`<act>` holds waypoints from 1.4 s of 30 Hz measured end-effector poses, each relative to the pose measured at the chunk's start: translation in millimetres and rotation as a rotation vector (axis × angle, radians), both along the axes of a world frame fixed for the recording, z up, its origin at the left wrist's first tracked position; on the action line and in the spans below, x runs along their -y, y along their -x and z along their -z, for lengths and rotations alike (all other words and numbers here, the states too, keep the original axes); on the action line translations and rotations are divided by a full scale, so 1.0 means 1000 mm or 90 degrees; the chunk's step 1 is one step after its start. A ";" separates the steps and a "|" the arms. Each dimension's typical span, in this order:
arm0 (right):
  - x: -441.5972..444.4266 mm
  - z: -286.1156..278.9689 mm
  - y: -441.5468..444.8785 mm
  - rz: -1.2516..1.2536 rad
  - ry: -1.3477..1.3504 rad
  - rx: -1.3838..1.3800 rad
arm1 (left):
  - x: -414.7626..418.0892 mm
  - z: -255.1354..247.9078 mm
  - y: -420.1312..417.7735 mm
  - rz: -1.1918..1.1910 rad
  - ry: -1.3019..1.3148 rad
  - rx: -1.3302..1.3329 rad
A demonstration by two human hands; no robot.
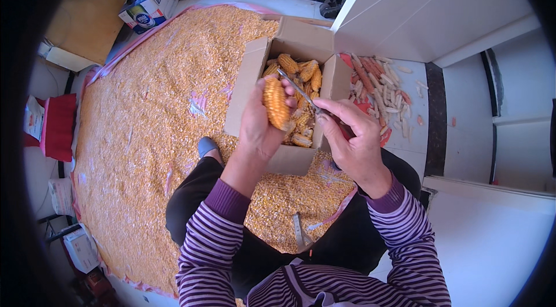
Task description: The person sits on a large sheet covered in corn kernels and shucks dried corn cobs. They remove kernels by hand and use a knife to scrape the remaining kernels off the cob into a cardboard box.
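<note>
My left hand [258,122] holds an ear of dried corn [276,103], its kernels facing up and its lower tip slightly blurred. In my right hand [354,144] is a thin metal tool [299,88], possibly a screwdriver or an awl. Its tip points up and left, just beside the top of the ear, and my fingers hide its handle. Both hands are over an open cardboard box [247,85] with its flaps folded out. Several more corn ears [308,70] lie inside the box.
Loose corn kernels [152,133] cover a large pink-edged sheet on the floor. Bare cobs [386,85] are heaped right of the box, near a white door [425,7]. A metal piece [299,231] rests on kernels between my legs. A printed carton [150,3] stands at the back left.
</note>
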State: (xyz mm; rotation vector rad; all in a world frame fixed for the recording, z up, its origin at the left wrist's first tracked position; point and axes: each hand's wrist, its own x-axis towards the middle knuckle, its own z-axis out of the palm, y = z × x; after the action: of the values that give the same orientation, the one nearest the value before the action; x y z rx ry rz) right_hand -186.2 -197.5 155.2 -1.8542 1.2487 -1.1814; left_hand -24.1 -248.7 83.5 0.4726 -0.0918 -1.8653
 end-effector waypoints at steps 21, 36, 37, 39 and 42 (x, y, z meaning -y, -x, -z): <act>-0.004 -0.129 -0.050 -0.433 0.024 -0.724 | 0.016 -0.018 -0.005 0.008 0.005 0.018; -0.023 -0.115 -0.021 -0.370 -0.055 -0.556 | 0.000 -0.013 -0.019 -0.017 0.034 0.062; -0.022 -0.114 -0.011 -0.314 -0.066 -0.553 | 0.004 -0.011 -0.017 -0.006 0.047 0.030; -0.019 -0.089 0.004 -0.226 -0.060 -0.521 | 0.007 -0.003 -0.018 -0.027 0.019 0.006; -0.009 -0.061 0.019 -0.133 -0.033 -0.513 | 0.013 0.000 -0.010 -0.045 -0.002 0.012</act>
State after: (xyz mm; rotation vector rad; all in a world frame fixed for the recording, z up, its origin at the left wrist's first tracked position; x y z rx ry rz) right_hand -205.1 -188.2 215.7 -2.4461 1.4005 -0.2619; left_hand -13.8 -261.9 83.0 0.4900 -0.0836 -1.7926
